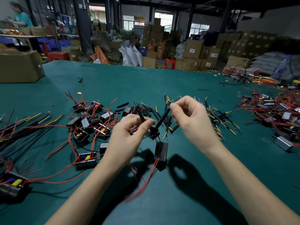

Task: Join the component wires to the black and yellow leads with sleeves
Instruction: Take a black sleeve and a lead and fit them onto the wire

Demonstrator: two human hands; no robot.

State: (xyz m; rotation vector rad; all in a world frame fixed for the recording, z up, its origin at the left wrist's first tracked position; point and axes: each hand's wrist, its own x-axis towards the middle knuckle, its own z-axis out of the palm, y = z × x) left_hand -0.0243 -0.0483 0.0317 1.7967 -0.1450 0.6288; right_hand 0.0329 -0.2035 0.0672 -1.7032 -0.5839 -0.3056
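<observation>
Black lead pinched between both hands.

Teal-green table, red wires, black sleeves, seemingly yellow-tipped leads

Matt green cloth-like table; matt black sleeve; brown cardboard box.

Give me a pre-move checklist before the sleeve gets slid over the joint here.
1. Left hand grips the short black sleeve: ok.
2. Right hand pinches the top of the black lead: ok.
3. Component hangs off the table below the hands: ok.
4. Wire ends twisted together: cannot tell, blurred.
5. Red wires hang free of the joint: ok.
</observation>
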